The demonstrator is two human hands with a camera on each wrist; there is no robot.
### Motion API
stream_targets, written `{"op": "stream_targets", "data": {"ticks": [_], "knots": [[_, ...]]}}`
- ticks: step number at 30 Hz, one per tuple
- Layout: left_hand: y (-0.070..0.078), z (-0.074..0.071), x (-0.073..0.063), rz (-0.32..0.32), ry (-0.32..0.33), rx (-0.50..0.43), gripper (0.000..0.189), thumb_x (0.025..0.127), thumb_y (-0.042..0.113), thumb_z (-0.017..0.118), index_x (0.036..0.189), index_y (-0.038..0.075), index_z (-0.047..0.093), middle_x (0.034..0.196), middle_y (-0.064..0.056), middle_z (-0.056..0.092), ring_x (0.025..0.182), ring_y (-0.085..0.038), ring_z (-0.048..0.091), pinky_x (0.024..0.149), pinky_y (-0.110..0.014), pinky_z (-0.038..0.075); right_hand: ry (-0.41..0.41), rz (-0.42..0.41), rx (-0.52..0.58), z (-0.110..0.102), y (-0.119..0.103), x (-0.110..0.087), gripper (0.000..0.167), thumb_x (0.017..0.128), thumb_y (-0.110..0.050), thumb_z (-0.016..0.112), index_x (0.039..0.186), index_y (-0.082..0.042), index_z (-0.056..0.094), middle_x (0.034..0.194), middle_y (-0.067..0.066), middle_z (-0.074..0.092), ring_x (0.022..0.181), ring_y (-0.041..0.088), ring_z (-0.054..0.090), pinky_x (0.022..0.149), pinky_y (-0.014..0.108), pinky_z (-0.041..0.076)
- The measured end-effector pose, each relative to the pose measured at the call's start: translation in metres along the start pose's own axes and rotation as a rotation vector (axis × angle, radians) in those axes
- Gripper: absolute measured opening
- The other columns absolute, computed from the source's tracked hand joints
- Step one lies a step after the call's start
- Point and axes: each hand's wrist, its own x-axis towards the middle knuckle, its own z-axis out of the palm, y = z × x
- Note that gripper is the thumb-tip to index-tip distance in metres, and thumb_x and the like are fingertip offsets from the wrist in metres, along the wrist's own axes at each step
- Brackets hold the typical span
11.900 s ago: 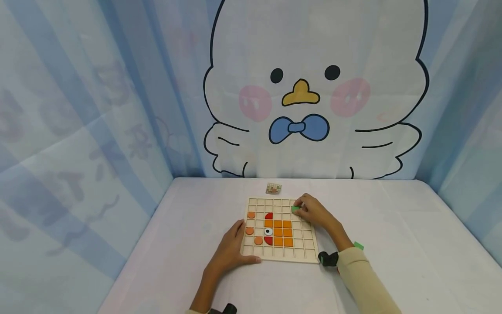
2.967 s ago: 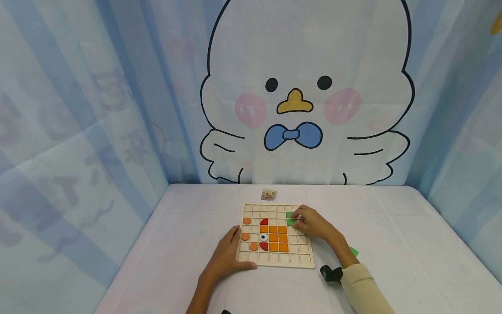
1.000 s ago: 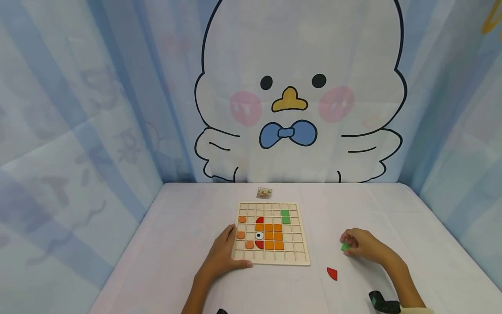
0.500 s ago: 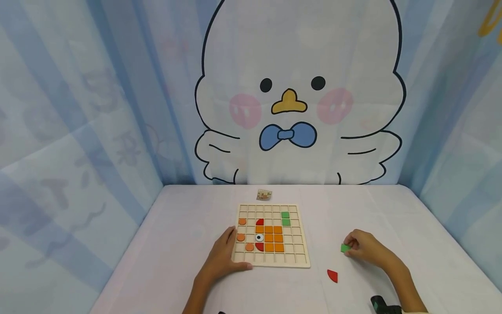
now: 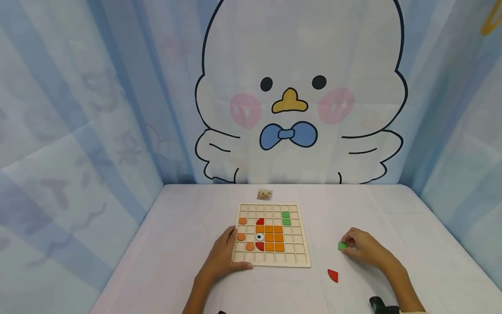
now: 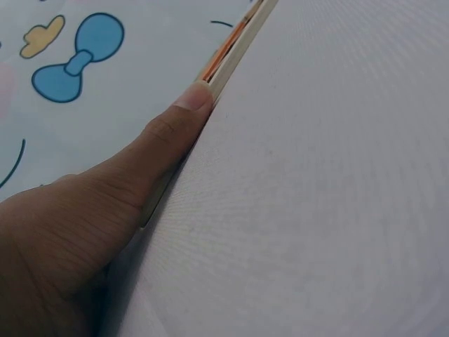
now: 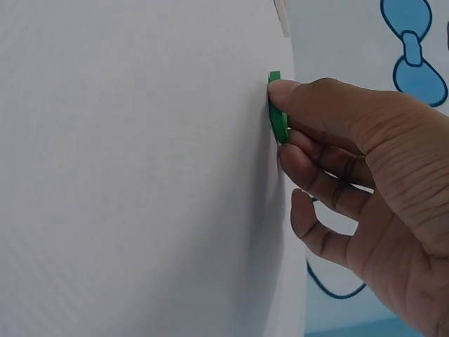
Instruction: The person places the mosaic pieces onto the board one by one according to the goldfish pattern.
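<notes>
A wooden grid board (image 5: 296, 257) lies on the table. My left hand (image 5: 222, 255) holds it at its near left corner, thumb along the front edge; the left wrist view shows the thumb (image 6: 165, 133) against the board's side. On the board are orange squares (image 5: 269, 237), orange discs (image 5: 241, 237), two red quarter-round tiles (image 5: 260, 247), a round eye tile (image 5: 259, 237) and two green squares (image 5: 286, 215). Right of the board, my right hand (image 5: 364, 247) pinches a green tile (image 7: 278, 116) between thumb and fingers, close over the table.
A loose red quarter-round tile (image 5: 333, 275) lies on the white tablecloth (image 5: 188, 209), between the board and my right forearm. Behind the board sits a small patterned card or packet (image 5: 264, 194). A cartoon-printed curtain (image 5: 290, 165) rises at the table's back edge.
Since the earliest frame, two green squares have come to lie on the board. My right hand has moved off it to the right and picked up another green tile. The left hand keeps its hold.
</notes>
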Motion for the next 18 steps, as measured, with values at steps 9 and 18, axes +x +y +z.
{"op": "stream_targets", "data": {"ticks": [9,18], "knots": [[0.000,-0.001,0.000,-0.028,0.001,-0.010,0.129,0.059,0.074,0.078,0.155,0.006,0.023,0.161,-0.013,0.023,0.144,-0.031,0.031,0.117,-0.050,0.031,0.017,-0.066,-0.048,0.002,-0.006,0.012,0.018,0.080,-0.014,0.080,0.091,-0.008,0.067,0.088,-0.005,0.060,0.079,0.007,0.054,0.071,0.024,0.053],[0.000,0.001,0.001,-0.021,0.003,-0.001,0.130,0.059,0.074,0.077,0.155,0.006,0.023,0.160,-0.013,0.024,0.144,-0.031,0.031,0.117,-0.049,0.032,0.010,-0.078,-0.095,0.005,-0.019,0.030,0.018,0.079,-0.013,0.079,0.091,-0.009,0.067,0.089,-0.004,0.061,0.082,0.010,0.057,0.078,0.030,0.057]]}}
